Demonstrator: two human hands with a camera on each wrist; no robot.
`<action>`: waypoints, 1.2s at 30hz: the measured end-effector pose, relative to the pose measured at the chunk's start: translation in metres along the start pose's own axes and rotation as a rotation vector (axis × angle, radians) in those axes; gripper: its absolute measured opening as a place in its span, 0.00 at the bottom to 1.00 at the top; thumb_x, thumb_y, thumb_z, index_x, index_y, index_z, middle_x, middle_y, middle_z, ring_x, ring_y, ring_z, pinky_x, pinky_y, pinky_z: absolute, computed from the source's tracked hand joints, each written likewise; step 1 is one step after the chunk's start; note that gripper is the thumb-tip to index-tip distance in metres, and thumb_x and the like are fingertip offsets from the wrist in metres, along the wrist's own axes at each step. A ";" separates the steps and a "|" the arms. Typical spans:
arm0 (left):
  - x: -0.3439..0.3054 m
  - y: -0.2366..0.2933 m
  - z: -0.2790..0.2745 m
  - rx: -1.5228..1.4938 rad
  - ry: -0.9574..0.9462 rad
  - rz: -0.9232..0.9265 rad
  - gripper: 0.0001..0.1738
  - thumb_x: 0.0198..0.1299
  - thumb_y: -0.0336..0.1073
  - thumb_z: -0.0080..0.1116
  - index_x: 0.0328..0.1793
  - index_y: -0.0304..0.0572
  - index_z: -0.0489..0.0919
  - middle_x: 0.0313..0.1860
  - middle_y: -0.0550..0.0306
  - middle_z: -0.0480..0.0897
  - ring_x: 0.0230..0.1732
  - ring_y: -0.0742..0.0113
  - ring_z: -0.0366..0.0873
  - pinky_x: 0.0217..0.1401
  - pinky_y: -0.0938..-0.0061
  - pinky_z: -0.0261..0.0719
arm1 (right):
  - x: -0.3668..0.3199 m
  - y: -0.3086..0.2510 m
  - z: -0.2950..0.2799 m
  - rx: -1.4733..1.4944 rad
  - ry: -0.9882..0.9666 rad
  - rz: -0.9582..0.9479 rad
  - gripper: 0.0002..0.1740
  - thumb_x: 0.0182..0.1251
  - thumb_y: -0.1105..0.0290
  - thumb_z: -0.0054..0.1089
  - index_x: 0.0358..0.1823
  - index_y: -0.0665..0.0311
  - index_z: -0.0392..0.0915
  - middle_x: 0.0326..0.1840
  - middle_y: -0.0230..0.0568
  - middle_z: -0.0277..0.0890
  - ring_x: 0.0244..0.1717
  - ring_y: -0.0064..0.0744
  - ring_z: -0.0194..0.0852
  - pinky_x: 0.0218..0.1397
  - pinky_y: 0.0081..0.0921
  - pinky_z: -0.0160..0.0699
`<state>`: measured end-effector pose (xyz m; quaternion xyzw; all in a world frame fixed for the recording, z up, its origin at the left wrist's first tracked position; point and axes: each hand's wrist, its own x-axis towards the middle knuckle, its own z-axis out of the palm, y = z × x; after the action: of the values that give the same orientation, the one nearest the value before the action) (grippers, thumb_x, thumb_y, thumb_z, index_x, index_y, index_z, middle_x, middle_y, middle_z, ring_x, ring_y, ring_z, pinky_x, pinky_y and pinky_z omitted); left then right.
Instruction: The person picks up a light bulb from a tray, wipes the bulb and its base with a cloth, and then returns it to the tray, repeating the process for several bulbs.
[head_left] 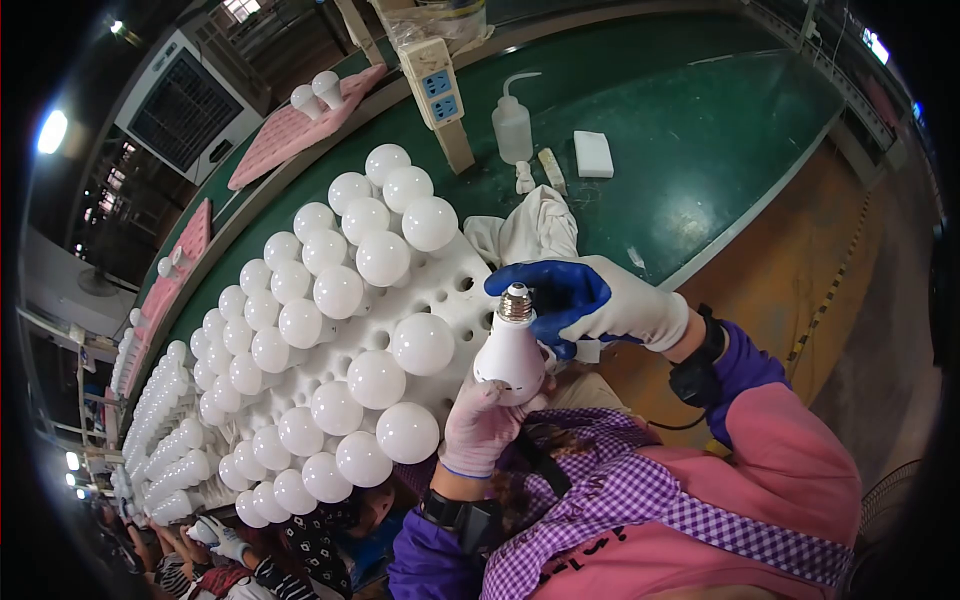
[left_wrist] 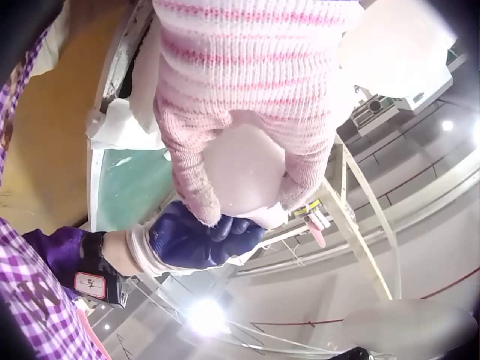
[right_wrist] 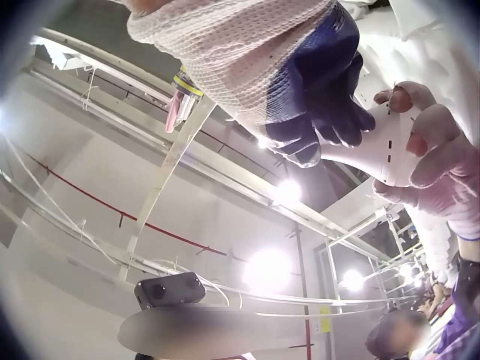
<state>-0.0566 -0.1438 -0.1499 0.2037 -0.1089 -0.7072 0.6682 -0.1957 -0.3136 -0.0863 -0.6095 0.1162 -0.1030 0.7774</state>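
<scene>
Upright in front of my body is a white LED light bulb (head_left: 510, 355), its metal screw base at the top. My left hand (head_left: 478, 428), in a white and pink striped knit glove, grips the round lower end. In the left wrist view, thumb and fingers wrap the sides of the dome (left_wrist: 244, 169). My right hand (head_left: 600, 305) wears a white glove with blue coating, and its blue fingers curl round the bulb's upper part near the screw base. Small dark slots show on the bulb's body (right_wrist: 386, 146) in the right wrist view.
A white foam tray (head_left: 400, 300) with holes holds rows of bulbs, domes up. On the green table (head_left: 690, 140) are a squeeze bottle (head_left: 513, 130), a white block (head_left: 593, 155) and a crumpled cloth (head_left: 540, 225). A socket post (head_left: 435, 95) stands behind; pink trays (head_left: 300, 125) lie at the left.
</scene>
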 end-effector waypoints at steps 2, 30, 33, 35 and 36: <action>-0.001 -0.001 0.010 0.294 0.184 0.117 0.43 0.47 0.38 0.68 0.67 0.31 0.60 0.55 0.42 0.73 0.53 0.52 0.78 0.53 0.63 0.82 | 0.003 0.007 -0.002 -0.109 0.040 -0.089 0.26 0.61 0.77 0.63 0.62 0.65 0.73 0.55 0.33 0.78 0.41 0.15 0.73 0.42 0.16 0.75; -0.007 0.007 0.008 -0.010 -0.064 -0.103 0.43 0.49 0.43 0.71 0.68 0.34 0.62 0.50 0.48 0.76 0.34 0.67 0.80 0.25 0.82 0.77 | -0.019 0.005 -0.002 -0.083 0.075 -0.182 0.30 0.53 0.69 0.75 0.56 0.71 0.74 0.57 0.46 0.77 0.59 0.32 0.74 0.66 0.31 0.69; -0.004 0.005 0.009 0.191 -0.047 0.003 0.46 0.47 0.47 0.74 0.68 0.37 0.61 0.49 0.49 0.76 0.34 0.65 0.80 0.27 0.80 0.76 | -0.017 0.009 -0.005 -0.065 0.094 -0.142 0.29 0.48 0.77 0.76 0.55 0.71 0.76 0.57 0.45 0.77 0.58 0.31 0.75 0.65 0.29 0.71; -0.004 0.002 0.019 0.311 0.029 0.101 0.48 0.47 0.42 0.75 0.69 0.38 0.58 0.52 0.48 0.74 0.40 0.63 0.79 0.36 0.77 0.79 | -0.018 0.006 -0.004 -0.042 0.113 -0.119 0.30 0.48 0.78 0.76 0.55 0.71 0.76 0.57 0.44 0.77 0.57 0.31 0.75 0.65 0.29 0.71; -0.005 -0.001 0.023 0.428 0.110 0.206 0.50 0.46 0.36 0.76 0.71 0.39 0.55 0.56 0.47 0.72 0.46 0.62 0.79 0.44 0.75 0.81 | -0.018 0.005 -0.004 -0.018 0.124 -0.094 0.30 0.48 0.79 0.75 0.55 0.71 0.76 0.57 0.44 0.77 0.57 0.30 0.75 0.65 0.29 0.71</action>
<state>-0.0673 -0.1416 -0.1287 0.3666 -0.2399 -0.5840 0.6834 -0.2139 -0.3105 -0.0906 -0.6138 0.1366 -0.1758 0.7574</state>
